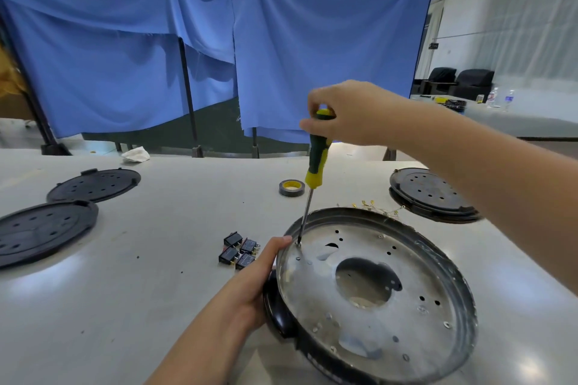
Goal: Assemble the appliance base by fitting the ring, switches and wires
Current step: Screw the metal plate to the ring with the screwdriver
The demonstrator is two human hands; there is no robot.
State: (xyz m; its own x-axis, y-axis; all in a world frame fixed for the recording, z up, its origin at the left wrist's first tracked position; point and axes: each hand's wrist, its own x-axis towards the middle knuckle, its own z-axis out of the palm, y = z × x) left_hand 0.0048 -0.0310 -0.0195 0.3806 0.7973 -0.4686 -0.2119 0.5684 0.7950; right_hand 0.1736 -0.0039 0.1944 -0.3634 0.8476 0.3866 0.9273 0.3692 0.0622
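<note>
The round appliance base, a metal plate with a central hole inside a black rim, lies on the table in front of me. My left hand grips its left rim, thumb on the edge. My right hand pinches the top of a yellow-and-green screwdriver. The tool stands nearly upright with its tip on a screw near the plate's left edge. Several black rocker switches lie just left of the base. Thin wires with yellow terminals lie behind its far rim.
Two black perforated discs lie at the left, and another black disc sits at the right behind my forearm. A roll of dark tape stands mid-table. Crumpled paper lies at the far edge. Blue cloth hangs behind the table.
</note>
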